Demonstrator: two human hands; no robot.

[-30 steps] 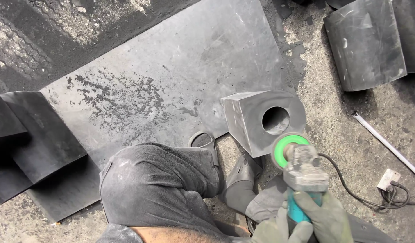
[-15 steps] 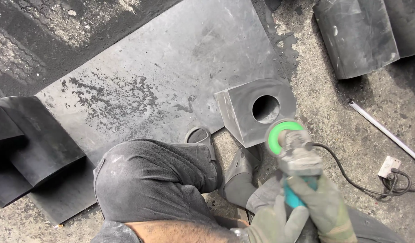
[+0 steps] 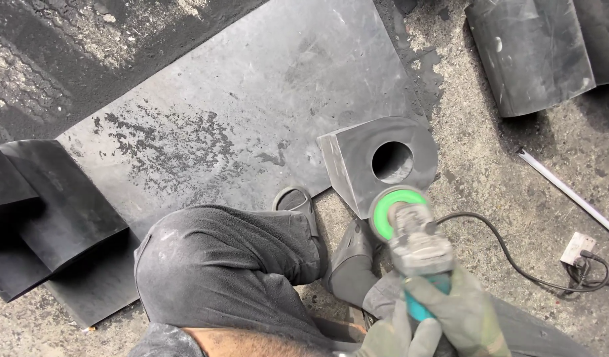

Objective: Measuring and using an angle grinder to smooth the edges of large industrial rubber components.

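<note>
Head view, only cam. Person squats on rough concrete ground [image 3: 489, 165], looking down past own knee in dark dusty trousers [image 3: 225, 264]. Both hands gloved, low at bottom edge, right of centre. Right hand [image 3: 466, 311] wraps the teal handle of an angle grinder [image 3: 413, 238], fingers closed round it. Left hand [image 3: 397, 337] sits just below/beside, partly cut off by the frame; fingers curled at the handle's end, looks like a grip on the same tool but can't tell for sure. Grinder points up-frame, grey metal head w/ green disc [image 3: 391, 210] at its tip. Disc sits at the near lower edge of a grey metal block [image 3: 377, 162] w/ a round hole through its face; whether disc touches block can't tell, they overlap in view. Block rests at the lower right corner of a big dark steel plate [image 3: 251, 112] lying flat on the ground, partly off its edge toward the concrete. Two dark shoes [image 3: 298, 198] near the block: one toe on the plate's edge, left of block; other just below block, beside the grinder head. Black power cord [image 3: 516, 258] runs from grinder right to a small white plug block [image 3: 577, 248] near the right edge. Thin pale rod [image 3: 569, 192] lies diagonal on the ground, right side. Dark curved metal pcs [image 3: 535, 53] top right corner; more dark angled pcs [image 3: 46, 211] stacked at left edge.
</note>
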